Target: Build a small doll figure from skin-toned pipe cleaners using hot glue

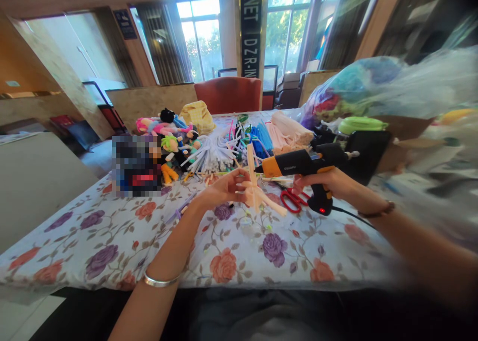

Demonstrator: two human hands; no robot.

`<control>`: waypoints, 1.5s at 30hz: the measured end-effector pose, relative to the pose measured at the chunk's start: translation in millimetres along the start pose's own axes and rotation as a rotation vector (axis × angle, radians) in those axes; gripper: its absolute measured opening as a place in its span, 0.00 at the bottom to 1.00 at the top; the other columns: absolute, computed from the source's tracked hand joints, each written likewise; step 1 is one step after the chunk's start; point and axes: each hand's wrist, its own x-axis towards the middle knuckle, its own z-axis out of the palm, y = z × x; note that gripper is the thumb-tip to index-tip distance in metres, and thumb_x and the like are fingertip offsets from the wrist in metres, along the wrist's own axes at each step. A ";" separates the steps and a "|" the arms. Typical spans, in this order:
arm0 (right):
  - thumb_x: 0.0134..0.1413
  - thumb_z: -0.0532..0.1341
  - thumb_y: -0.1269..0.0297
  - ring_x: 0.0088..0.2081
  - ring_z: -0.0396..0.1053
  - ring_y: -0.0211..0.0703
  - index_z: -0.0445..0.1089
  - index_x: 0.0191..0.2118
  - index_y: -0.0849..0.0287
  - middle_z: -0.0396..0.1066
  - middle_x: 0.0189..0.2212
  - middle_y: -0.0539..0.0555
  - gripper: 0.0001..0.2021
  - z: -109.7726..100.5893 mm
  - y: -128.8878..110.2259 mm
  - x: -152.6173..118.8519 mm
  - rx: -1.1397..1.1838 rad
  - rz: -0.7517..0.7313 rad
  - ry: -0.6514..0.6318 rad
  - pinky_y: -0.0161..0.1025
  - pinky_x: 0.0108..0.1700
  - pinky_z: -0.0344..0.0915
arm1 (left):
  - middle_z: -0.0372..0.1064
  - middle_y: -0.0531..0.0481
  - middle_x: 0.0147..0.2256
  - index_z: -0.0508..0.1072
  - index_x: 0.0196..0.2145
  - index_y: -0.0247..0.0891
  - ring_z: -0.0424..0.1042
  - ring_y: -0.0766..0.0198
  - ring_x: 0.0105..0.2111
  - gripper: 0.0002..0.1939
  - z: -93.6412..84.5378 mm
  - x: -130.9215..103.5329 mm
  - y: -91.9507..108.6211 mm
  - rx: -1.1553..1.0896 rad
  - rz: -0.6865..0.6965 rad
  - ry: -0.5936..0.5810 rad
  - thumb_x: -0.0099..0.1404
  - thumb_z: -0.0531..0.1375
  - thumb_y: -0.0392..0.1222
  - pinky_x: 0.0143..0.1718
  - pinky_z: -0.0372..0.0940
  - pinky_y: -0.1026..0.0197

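My left hand (230,187) is closed around a bundle of peach pipe cleaners (255,195), with strips sticking up and out to the lower right. My right hand (317,179) grips a black and orange glue gun (293,163) by its handle; a red light glows at the base. The gun's nozzle points left, right at the upright peach strips; I cannot tell whether it touches them. Just below the gun, red-handled scissors (293,200) lie on the floral tablecloth (246,251). Both hands are above the table.
White pipe cleaners (211,151), blue ones (260,141) and peach bundles (286,133) lie at the back. Several colourful dolls (172,144) are piled at the left. A large plastic bag (358,84) and a green-lidded container (362,125) stand at the right. The gun's black cord (353,215) trails right.
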 end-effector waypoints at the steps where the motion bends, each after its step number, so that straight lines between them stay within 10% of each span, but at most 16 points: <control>1: 0.41 0.64 0.64 0.33 0.70 0.44 0.71 0.21 0.57 0.72 0.26 0.51 0.05 1.1 -1.9 -0.7 0.004 0.000 -0.001 0.40 0.40 0.65 | 0.69 0.49 0.41 0.64 0.40 0.40 0.72 0.66 0.38 0.24 0.4 0.0 0.5 -0.001 0.003 0.000 0.47 0.68 0.32 0.34 0.69 0.66; 36: 0.41 0.63 0.70 0.23 0.67 0.36 0.73 0.23 0.62 0.70 0.20 0.49 0.02 -10.6 9.2 1.0 0.171 0.027 -0.330 0.34 0.28 0.64 | 0.66 0.53 0.36 0.65 0.40 0.41 0.72 0.69 0.35 0.24 -2.9 -1.6 0.7 0.019 0.005 0.036 0.47 0.69 0.33 0.33 0.68 0.68; 45: 0.41 0.64 0.68 0.26 0.69 0.39 0.73 0.22 0.59 0.72 0.22 0.48 0.03 -4.6 -2.3 -1.9 0.030 0.029 -0.128 0.35 0.33 0.64 | 0.69 0.50 0.38 0.65 0.40 0.40 0.73 0.65 0.39 0.23 -1.2 -0.7 1.3 0.021 0.007 0.007 0.47 0.68 0.32 0.34 0.69 0.66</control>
